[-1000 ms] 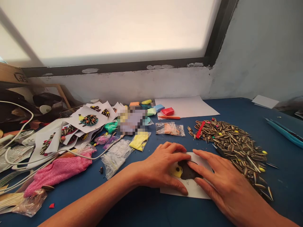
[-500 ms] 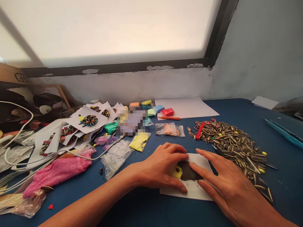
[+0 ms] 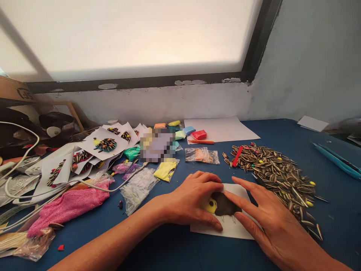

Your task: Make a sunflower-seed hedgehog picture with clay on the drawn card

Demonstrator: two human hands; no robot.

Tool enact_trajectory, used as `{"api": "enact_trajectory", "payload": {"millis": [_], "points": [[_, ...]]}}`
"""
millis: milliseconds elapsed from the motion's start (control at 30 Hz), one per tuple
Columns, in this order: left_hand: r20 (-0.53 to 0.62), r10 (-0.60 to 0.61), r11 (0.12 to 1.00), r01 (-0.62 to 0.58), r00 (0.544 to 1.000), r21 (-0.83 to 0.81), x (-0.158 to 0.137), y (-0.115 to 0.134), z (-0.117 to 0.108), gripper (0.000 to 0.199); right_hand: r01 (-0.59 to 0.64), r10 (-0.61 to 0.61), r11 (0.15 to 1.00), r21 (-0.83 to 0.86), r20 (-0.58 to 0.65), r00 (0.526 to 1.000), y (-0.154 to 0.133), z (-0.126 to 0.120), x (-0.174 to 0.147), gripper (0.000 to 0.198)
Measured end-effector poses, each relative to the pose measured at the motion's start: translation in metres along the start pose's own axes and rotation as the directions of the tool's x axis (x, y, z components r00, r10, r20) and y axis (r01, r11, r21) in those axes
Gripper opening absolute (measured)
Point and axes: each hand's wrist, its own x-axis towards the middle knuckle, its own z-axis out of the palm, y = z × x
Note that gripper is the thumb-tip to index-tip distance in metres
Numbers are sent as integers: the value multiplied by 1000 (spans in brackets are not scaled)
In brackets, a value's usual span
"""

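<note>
A white paper card [image 3: 208, 230] lies flat before me, bearing a flattened dark clay body [image 3: 227, 205] and a yellow clay head [image 3: 211, 205] with a dark eye. Thin legs are drawn below the body. My left hand [image 3: 191, 201] rests over the card's left side, thumb and fingers apart around the yellow head. From the right, my right hand [image 3: 267, 214] reaches in with spread fingers, a fingertip touching the dark clay's upper edge. Parts of the card are hidden under both hands. Just beyond the right hand is a heap of striped sunflower seeds [image 3: 273, 169].
Several finished seed pictures [image 3: 105, 145] pile up at the left, near a pink cloth [image 3: 70, 203] and a white cable [image 3: 98, 186]. Clay packets, including a yellow one [image 3: 166, 170] and a red one [image 3: 199, 134], lie ahead. A larger white sheet [image 3: 222, 128] is by the wall.
My right hand has shifted very slightly left over the dark clay, fingers still spread. The left hand and the card stay in place.
</note>
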Motion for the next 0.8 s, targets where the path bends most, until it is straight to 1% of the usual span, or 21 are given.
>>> {"api": "enact_trajectory", "payload": {"millis": [200,300,400,533,633,700,800], "points": [[17,0,998,1,1000,-65,-3,0,-4,63,59,-58,997,-51,16,998,-1,2,4,34],[23,-7,993,9,1000,-116,-4,-1,-6,62,62,-59,995,-73,39,997,-2,3,6,35],[26,-13,991,17,1000,-132,-4,-2,-6,63,43,-40,996,-80,42,998,-4,3,7,36],[36,-24,992,28,999,-122,-3,-2,-6,66,11,-10,998,-66,21,1000,-3,0,5,37],[39,-33,991,37,999,-127,-3,-2,-6,65,-32,31,999,-44,-18,999,0,-5,4,35],[44,-31,991,37,999,-130,-3,-3,-6,65,-16,14,999,-40,-45,999,1,-8,2,33],[61,-35,991,42,998,-125,-3,-3,-7,64,34,-36,998,-54,-37,999,1,-8,0,32]]}}
